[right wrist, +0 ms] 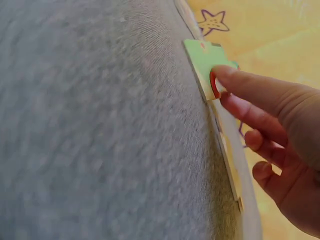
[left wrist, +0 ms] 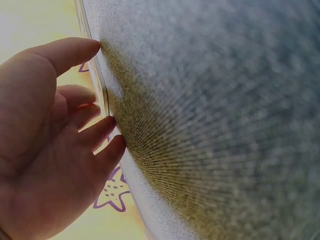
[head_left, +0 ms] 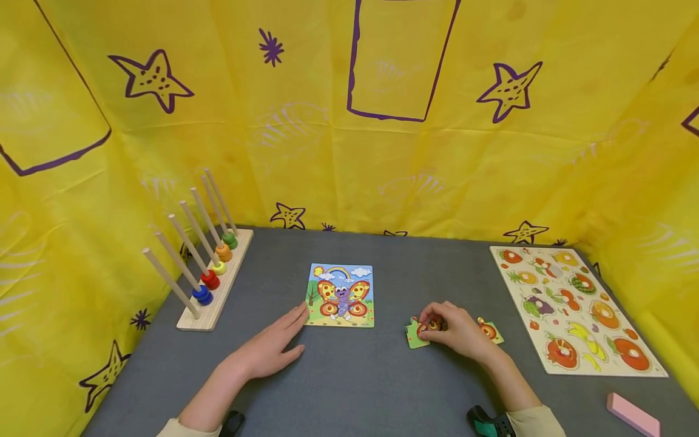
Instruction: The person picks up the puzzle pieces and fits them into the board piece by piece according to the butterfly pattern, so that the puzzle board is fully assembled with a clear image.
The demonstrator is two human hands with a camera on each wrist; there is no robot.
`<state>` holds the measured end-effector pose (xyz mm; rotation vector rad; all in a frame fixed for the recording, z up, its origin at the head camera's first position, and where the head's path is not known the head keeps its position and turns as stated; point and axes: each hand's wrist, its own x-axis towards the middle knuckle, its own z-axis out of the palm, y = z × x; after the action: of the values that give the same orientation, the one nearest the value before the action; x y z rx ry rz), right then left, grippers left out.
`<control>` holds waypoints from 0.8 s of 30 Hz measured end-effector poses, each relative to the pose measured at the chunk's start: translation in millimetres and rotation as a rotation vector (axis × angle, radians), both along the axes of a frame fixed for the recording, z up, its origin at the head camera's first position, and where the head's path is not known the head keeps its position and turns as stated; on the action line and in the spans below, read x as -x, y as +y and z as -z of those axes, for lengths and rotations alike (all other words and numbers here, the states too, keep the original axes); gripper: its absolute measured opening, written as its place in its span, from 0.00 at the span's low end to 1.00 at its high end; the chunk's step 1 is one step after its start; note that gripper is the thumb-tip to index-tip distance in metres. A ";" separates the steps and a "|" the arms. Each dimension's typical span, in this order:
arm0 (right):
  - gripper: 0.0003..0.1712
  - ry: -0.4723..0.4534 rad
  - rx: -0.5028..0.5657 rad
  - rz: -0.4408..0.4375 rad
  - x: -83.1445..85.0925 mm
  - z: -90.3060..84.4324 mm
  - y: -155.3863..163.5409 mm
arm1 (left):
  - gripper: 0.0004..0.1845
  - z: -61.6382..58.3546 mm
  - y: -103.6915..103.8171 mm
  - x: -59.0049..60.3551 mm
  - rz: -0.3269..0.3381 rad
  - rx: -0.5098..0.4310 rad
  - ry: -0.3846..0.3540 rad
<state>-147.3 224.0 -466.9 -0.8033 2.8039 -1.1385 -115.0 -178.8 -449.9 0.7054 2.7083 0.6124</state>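
A square butterfly picture board (head_left: 343, 297) lies flat in the middle of the table. My left hand (head_left: 273, 346) rests at its left edge with the fingers extended and the fingertips right at the board; the left wrist view shows those fingertips on the grey surface. To the right of the board, my right hand (head_left: 455, 331) pinches a green puzzle piece (right wrist: 202, 62) with a red curved marking between thumb and fingers, low over the table. Another puzzle piece (head_left: 491, 332), green with a round red-and-yellow pattern, lies just right of that hand, partly hidden by it.
A wooden stand (head_left: 218, 300) with upright pegs and coloured rings is at the left. At the right lies a fruit puzzle board (head_left: 579, 309), with a pink block (head_left: 633, 414) nearer the front. Yellow patterned cloth (head_left: 327, 164) encloses the grey table at the back and sides.
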 end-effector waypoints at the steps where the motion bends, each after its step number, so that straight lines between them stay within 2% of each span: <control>1: 0.11 -0.020 0.024 -0.002 0.9 -0.3 -1.3 | 0.37 0.2 -0.3 -0.1 0.007 -0.009 0.005; 4: 0.08 -0.094 0.109 -0.011 4.1 -0.7 -8.3 | 0.36 0.5 -1.4 0.0 0.022 -0.022 0.014; 7: 0.08 -0.177 0.172 0.003 7.5 -0.2 -21.2 | 0.35 0.5 -2.1 0.0 0.027 -0.016 0.011; 12: 0.10 -0.258 0.207 0.057 13.6 0.1 -54.4 | 0.35 1.7 -2.1 0.3 0.033 -0.009 0.013; 24: 0.10 -0.223 0.269 0.124 31.3 -3.0 -137.1 | 0.35 0.5 -2.1 1.2 0.041 -0.013 0.008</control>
<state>-178.6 86.9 -463.9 -0.4803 2.5822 -1.5428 -116.3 -180.8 -450.4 0.7659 2.6926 0.6192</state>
